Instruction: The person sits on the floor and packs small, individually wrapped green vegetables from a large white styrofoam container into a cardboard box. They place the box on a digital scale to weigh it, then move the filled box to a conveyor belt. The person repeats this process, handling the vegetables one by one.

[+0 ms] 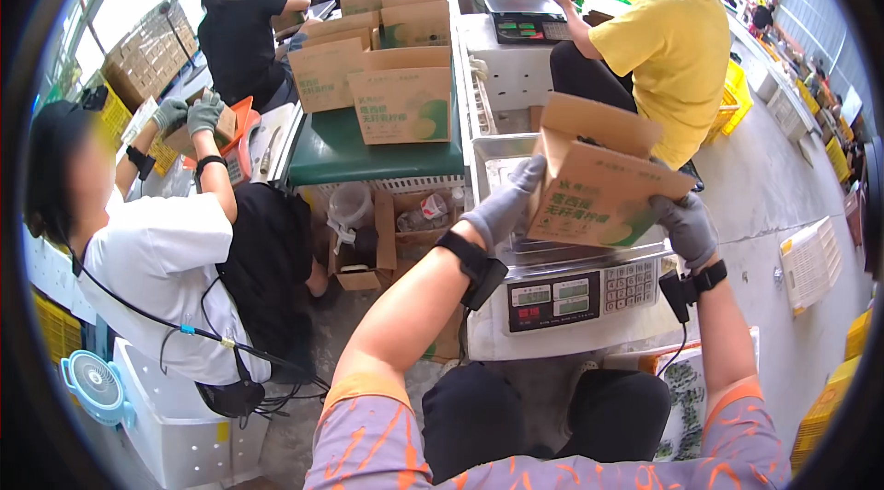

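Between my gloved hands is a brown cardboard box (601, 189) with green print and raised flaps, tilted over a digital scale (552, 303). My left hand (507, 203) grips its left side, and my right hand (684, 224) holds its right lower corner. Both gloves are grey, with black straps around the wrists. Something dark shows at the box's opening, too small to make out. Under the box lies the scale's metal pan (511, 255), partly hidden; its display is lit and a keypad sits to the right.
Rows of open cardboard boxes (404, 103) stand on a green conveyor belt (373, 158) ahead left. Co-workers in white (159, 269), black (242, 41) and yellow (663, 55) sit nearby. A white foam box (173, 407) with a blue fan (97, 379) is at lower left. A white crate (811, 265) lies rightward.
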Available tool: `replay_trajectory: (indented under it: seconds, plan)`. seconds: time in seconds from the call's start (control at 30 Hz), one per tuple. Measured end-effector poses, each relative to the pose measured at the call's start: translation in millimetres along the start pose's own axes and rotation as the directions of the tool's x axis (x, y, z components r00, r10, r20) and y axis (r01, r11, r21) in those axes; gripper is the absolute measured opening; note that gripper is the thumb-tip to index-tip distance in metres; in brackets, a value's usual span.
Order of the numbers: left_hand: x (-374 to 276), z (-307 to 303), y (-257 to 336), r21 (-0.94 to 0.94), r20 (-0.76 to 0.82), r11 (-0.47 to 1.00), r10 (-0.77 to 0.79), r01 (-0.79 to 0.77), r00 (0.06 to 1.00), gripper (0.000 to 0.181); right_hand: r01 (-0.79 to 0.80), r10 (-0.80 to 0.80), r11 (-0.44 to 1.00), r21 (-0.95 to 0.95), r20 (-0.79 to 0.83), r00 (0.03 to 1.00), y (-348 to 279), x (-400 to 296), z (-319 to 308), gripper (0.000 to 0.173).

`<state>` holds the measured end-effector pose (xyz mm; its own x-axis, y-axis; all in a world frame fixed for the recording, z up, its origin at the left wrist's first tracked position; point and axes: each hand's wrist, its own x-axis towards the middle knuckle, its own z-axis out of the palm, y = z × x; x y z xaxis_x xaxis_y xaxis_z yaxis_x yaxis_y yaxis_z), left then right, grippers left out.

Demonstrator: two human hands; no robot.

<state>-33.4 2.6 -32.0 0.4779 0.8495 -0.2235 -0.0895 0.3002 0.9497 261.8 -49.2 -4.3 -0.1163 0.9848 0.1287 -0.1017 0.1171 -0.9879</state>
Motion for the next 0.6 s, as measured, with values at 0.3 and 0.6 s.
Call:
replay_trajectory:
  seconds: [0.3,0.6]
  plan:
    - [-80.9,-139.8,24.4,0.021,-0.306,0.825,0.543,-0.565,0.782,0.085,0.151,-0.006,0.952,-0.266,0.476,0.88,-37.3,148.4,180.9,0.032]
    - [18.7,-277.7,-44.1,0.518,-0.482,0.731,0.678,-0.443,0.555,0.066,0.376,-0.051,0.609,-0.698,0.439,0.897,89.3,293.4,235.2,0.035]
